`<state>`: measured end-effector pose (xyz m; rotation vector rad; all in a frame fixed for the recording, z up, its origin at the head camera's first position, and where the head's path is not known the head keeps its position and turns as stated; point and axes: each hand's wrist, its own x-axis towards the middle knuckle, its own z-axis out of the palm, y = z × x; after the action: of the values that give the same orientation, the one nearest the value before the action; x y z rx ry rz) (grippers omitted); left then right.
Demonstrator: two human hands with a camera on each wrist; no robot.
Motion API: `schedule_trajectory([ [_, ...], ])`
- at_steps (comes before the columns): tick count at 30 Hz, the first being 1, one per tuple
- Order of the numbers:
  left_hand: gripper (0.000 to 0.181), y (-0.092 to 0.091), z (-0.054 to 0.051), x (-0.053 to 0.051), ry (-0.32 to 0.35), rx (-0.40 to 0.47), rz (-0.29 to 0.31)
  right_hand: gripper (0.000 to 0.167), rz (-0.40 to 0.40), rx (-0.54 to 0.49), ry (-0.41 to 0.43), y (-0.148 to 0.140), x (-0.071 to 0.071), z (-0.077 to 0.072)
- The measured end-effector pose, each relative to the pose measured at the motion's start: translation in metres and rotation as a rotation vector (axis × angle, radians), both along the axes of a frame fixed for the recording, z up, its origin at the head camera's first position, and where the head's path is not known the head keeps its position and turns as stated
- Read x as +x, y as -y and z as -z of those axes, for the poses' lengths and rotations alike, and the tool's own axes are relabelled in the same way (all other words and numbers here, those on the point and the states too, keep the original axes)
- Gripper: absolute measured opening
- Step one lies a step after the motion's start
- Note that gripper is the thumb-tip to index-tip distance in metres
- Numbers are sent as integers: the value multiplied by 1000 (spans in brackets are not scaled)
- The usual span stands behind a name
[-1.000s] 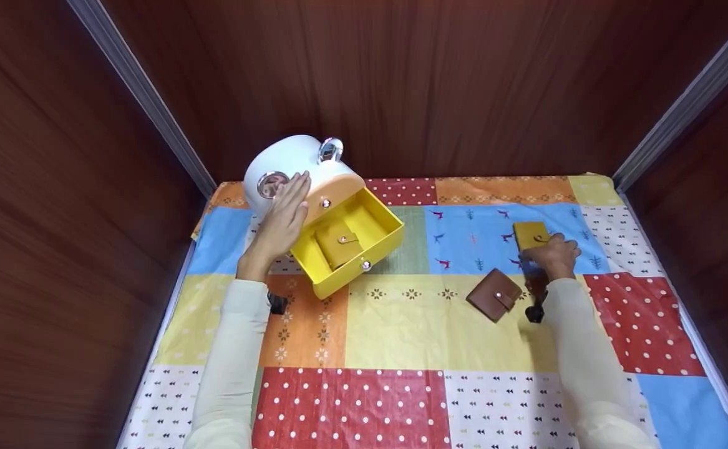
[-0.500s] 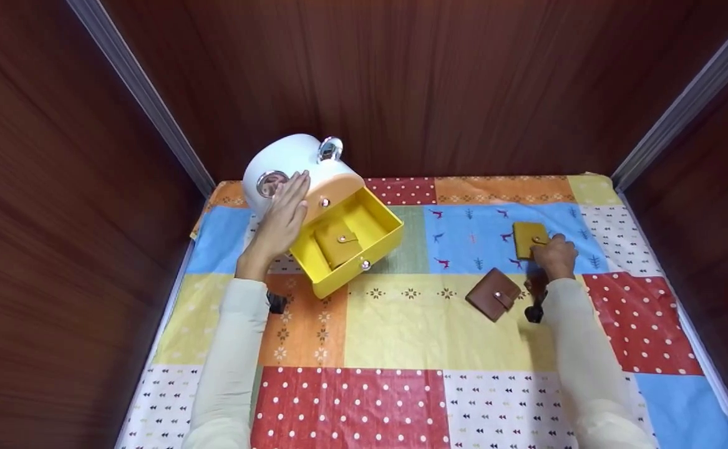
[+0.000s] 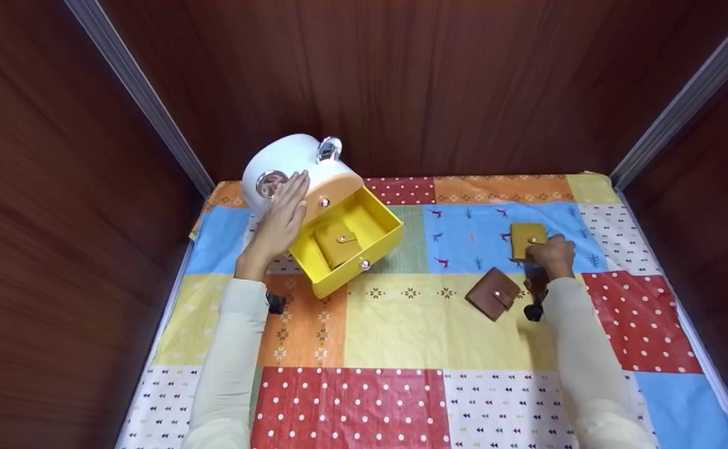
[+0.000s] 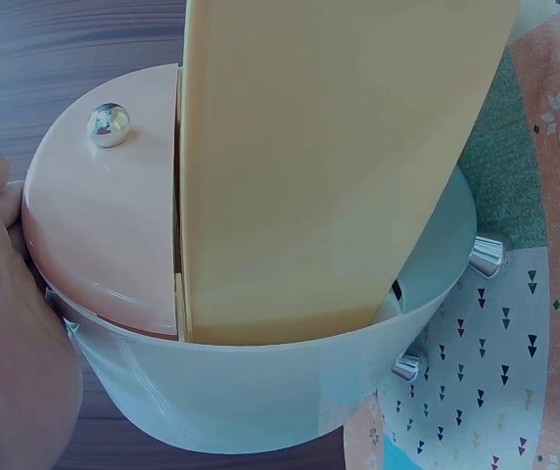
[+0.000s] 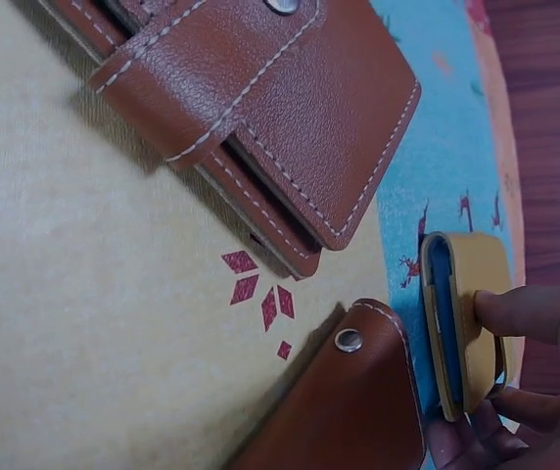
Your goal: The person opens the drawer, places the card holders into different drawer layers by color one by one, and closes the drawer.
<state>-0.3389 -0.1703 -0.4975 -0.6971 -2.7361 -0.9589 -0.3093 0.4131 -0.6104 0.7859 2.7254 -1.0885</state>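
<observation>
My left hand (image 3: 279, 218) rests, fingers extended, on a rounded white box (image 3: 295, 153) with chrome trim. A yellow drawer (image 3: 376, 259) stands pulled out below its peach front (image 3: 335, 187). In the drawer lies a mustard wallet (image 3: 335, 246) with a snap strap. At the right, my right hand (image 3: 554, 255) pinches the near right corner of a yellow wallet (image 3: 523, 240), thumb on top and fingers below in the right wrist view. A brown wallet (image 3: 493, 293) lies just nearer. Beside it, a brown leather piece with a snap (image 5: 349, 401) is mostly hidden under my wrist in the head view.
A patchwork cloth (image 3: 401, 324) covers the table. Dark wood panels (image 3: 463, 93) close in the back and both sides, with metal corner strips (image 3: 145, 93). The open drawer juts toward the middle of the cloth.
My right hand has shifted its fingers at the yellow wallet, whose strap and snap now show more. The wallet has moved slightly nearer and left. My left hand and the drawer look unchanged.
</observation>
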Motion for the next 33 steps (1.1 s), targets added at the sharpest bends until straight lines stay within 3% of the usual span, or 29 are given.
schedule_trajectory([
  [9,55,0,-1,0,3,-3,-2,68,26,-114,2,-1,-1,2],
  [22,55,0,0,-1,-4,-2,0,53,111,-75,-66,1,-3,-4],
  [33,55,-1,-1,-1,-7,-6,5,57,152,-142,-47,-1,-2,-9],
])
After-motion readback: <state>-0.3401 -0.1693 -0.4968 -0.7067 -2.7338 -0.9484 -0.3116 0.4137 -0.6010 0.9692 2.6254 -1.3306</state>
